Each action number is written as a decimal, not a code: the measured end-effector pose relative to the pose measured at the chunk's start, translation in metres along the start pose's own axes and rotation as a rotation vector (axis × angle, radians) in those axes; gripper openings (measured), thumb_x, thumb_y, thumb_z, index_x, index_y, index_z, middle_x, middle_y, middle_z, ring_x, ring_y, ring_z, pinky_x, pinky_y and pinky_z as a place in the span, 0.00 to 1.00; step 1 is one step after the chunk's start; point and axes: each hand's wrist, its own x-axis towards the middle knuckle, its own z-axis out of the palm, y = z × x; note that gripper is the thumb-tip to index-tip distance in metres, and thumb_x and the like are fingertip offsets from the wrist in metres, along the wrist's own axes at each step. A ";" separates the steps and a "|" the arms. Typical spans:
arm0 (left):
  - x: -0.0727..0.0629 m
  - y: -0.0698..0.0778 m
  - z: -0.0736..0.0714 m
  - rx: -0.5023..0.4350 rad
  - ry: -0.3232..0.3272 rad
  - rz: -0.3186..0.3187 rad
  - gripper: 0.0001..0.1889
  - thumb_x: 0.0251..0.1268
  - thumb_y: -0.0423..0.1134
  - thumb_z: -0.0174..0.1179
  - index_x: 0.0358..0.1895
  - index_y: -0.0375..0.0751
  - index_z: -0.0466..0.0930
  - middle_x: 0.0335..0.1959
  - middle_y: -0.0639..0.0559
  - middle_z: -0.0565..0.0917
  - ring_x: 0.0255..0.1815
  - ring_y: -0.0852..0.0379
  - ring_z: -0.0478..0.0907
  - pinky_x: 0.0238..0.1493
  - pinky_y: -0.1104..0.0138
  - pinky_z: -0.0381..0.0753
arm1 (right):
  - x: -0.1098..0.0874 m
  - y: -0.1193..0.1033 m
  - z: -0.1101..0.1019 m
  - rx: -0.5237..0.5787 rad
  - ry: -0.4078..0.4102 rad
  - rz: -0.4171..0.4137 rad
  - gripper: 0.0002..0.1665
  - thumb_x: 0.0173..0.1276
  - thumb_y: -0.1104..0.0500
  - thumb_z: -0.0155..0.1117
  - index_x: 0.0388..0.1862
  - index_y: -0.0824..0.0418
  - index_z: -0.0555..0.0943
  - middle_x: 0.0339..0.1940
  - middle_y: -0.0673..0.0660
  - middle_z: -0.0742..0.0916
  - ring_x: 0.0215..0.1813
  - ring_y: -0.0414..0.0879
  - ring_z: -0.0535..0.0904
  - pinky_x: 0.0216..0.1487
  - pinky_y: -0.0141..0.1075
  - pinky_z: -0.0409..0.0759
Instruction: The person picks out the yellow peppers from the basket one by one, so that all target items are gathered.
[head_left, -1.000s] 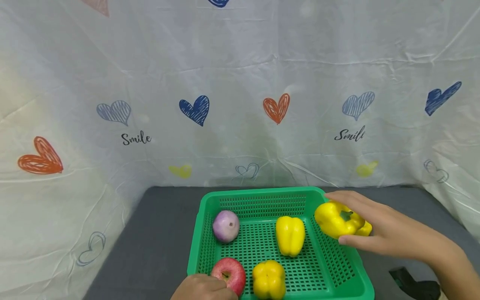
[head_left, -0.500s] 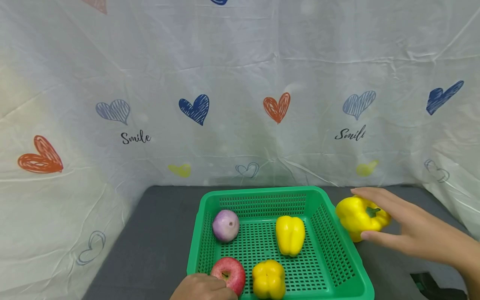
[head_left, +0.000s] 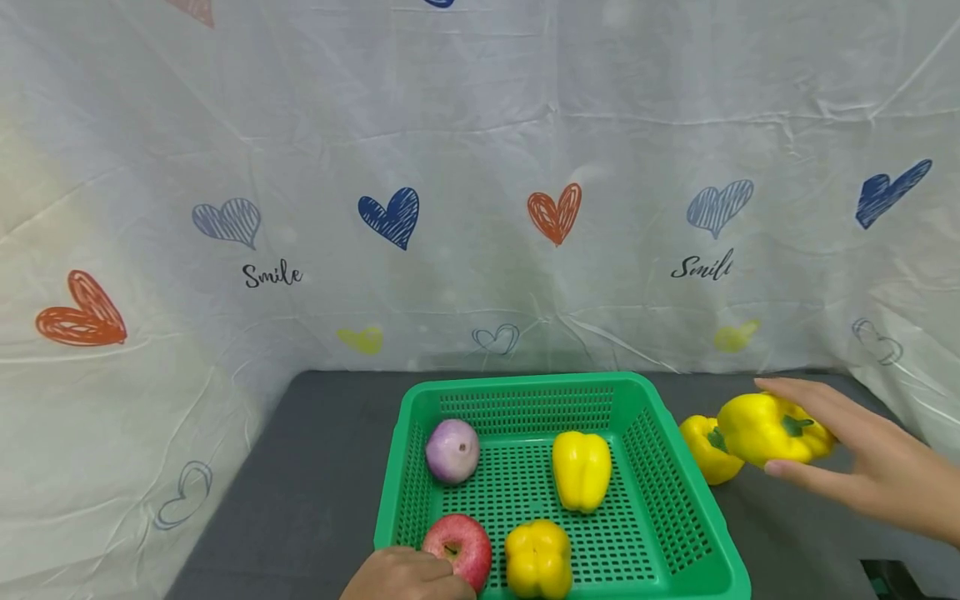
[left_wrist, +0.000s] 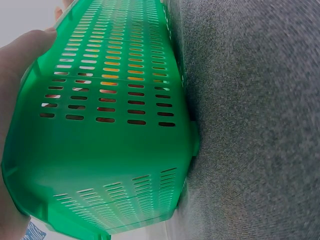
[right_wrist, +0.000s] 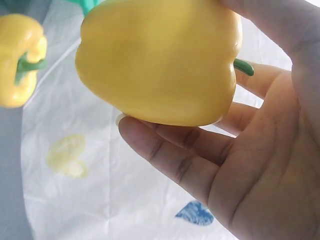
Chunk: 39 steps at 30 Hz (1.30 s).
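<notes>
My right hand holds a yellow bell pepper between thumb and fingers, to the right of the green basket. In the right wrist view the pepper shows its smooth side, with its green stem toward the palm. Beside the basket's right wall lies another yellow bell pepper, partly overlapped by the held one. My left hand grips the basket's near left rim, close to a red apple. The left wrist view shows the thumb over the rim.
Inside the basket lie a purple onion and two yellow bell peppers, one farther back and one near the front. A dark object shows at the lower right. Behind the grey table hangs a white sheet with printed hearts.
My right hand has moved right with the yellow bell pepper, from over the basket's right rim to beyond it, uncovering the pepper on the table. The left hand has stayed put.
</notes>
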 end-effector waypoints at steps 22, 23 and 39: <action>0.001 -0.001 0.001 0.009 0.008 0.008 0.12 0.78 0.45 0.53 0.30 0.63 0.77 0.22 0.71 0.64 0.23 0.74 0.53 0.26 0.82 0.55 | -0.037 0.040 0.023 -0.039 0.024 0.085 0.52 0.44 0.55 0.87 0.67 0.65 0.72 0.58 0.65 0.78 0.53 0.32 0.66 0.47 0.12 0.56; 0.001 -0.001 0.000 0.010 0.007 0.008 0.13 0.79 0.45 0.53 0.31 0.63 0.77 0.23 0.71 0.65 0.23 0.74 0.53 0.26 0.82 0.55 | -0.037 0.041 0.024 -0.041 0.017 0.089 0.51 0.44 0.55 0.87 0.67 0.65 0.72 0.57 0.65 0.79 0.53 0.30 0.65 0.46 0.12 0.57; 0.000 -0.001 -0.001 -0.012 -0.004 0.008 0.11 0.79 0.46 0.53 0.32 0.63 0.77 0.24 0.71 0.66 0.23 0.74 0.54 0.27 0.81 0.54 | -0.033 0.057 0.041 0.020 -0.189 0.191 0.42 0.54 0.53 0.82 0.63 0.68 0.74 0.55 0.70 0.80 0.49 0.60 0.77 0.38 0.40 0.78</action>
